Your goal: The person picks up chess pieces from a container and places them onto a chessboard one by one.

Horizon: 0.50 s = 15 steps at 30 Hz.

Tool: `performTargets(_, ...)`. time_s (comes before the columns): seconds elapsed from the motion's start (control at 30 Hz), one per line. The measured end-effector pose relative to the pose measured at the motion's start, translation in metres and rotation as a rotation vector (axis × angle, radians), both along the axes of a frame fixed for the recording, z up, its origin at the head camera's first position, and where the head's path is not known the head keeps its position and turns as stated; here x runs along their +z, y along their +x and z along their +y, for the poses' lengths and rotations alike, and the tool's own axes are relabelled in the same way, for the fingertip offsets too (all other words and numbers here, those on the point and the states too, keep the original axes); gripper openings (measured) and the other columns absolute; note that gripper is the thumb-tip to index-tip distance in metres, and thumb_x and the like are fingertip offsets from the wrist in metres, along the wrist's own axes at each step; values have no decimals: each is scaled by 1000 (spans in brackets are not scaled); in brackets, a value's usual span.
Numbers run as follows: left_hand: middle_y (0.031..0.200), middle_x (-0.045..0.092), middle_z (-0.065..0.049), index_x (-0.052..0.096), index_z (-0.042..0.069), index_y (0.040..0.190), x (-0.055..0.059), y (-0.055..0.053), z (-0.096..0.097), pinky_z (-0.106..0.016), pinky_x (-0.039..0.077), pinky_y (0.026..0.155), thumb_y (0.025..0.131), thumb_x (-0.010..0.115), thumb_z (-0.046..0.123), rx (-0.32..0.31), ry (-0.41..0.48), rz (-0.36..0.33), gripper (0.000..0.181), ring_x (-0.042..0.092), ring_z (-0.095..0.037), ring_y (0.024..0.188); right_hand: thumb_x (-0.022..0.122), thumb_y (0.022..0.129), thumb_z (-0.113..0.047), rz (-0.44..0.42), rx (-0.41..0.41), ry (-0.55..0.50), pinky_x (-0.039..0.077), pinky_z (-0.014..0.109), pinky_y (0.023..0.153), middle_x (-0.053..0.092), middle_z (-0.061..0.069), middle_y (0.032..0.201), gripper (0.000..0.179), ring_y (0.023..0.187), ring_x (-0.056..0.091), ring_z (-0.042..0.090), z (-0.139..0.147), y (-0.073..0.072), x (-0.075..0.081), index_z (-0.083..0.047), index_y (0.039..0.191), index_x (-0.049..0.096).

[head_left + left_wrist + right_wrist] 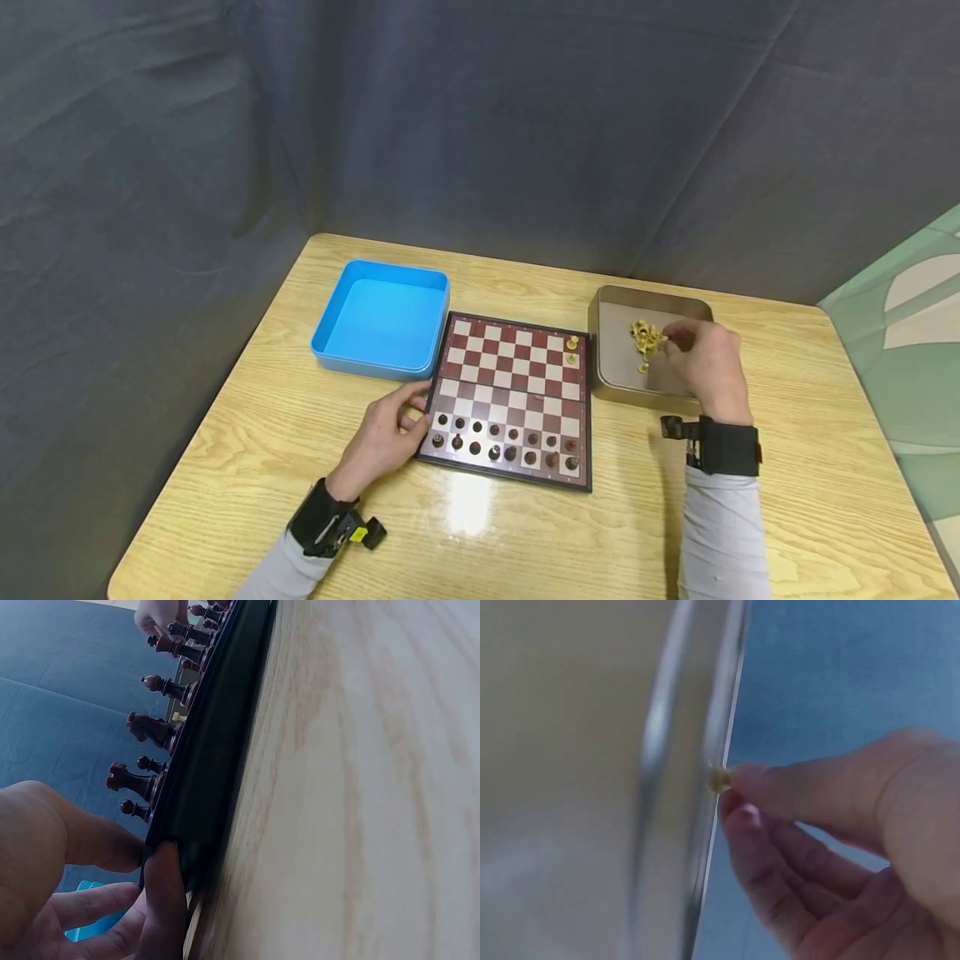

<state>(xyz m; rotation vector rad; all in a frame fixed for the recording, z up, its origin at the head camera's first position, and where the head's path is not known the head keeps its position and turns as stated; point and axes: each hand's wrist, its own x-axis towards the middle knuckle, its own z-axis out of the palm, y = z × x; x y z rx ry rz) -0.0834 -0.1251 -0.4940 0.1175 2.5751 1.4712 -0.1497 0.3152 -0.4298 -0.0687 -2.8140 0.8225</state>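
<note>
Gripping the chessboard by its left edge is your left hand. Beneath your right hand lies the brown tin. Dark chessmen stand in two rows just right of your left grip; yellow chessmen cluster in the tin, left of your right grip, which pinches one small yellow piece.

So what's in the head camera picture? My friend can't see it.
A right hand reaches into a tan box of yellow chess pieces, while the left hand grips a chessboard. Dark pieces fill the two nearest rows; two yellow ones stand at the far right corner. A blue box sits beyond the left hand.
</note>
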Motion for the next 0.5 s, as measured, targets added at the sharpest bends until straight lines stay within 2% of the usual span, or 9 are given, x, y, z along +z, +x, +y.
performTargets(0.1,106,67,-3,60,7,144,0,0,0,-26,56,59,90,71,6,-5,0,3,55,65,-10,73,69,89,0,30,23,-10,51,28,62,74,27,95,21,83,71,38,-8,0,4,9,107,75)
performTargets(0.3,106,68,-3,59,6,144,1,0,0,-27,57,59,90,71,5,-8,2,4,55,65,-10,73,71,87,3,155,86,-32,58,45,69,76,25,93,19,81,74,39,-27,-3,7,9,104,77)
performTargets(0.37,106,68,-4,59,6,144,1,0,0,-27,57,59,90,71,4,-5,3,4,55,65,-11,73,72,87,3,190,102,-40,59,40,71,77,23,93,18,81,74,38,-32,-5,6,7,104,78)
performTargets(0.5,106,68,-4,60,6,144,1,0,0,-27,57,60,90,72,5,-3,4,4,55,65,-11,73,73,88,2,236,129,-40,53,22,67,78,20,92,17,79,75,34,-40,-7,3,5,104,78)
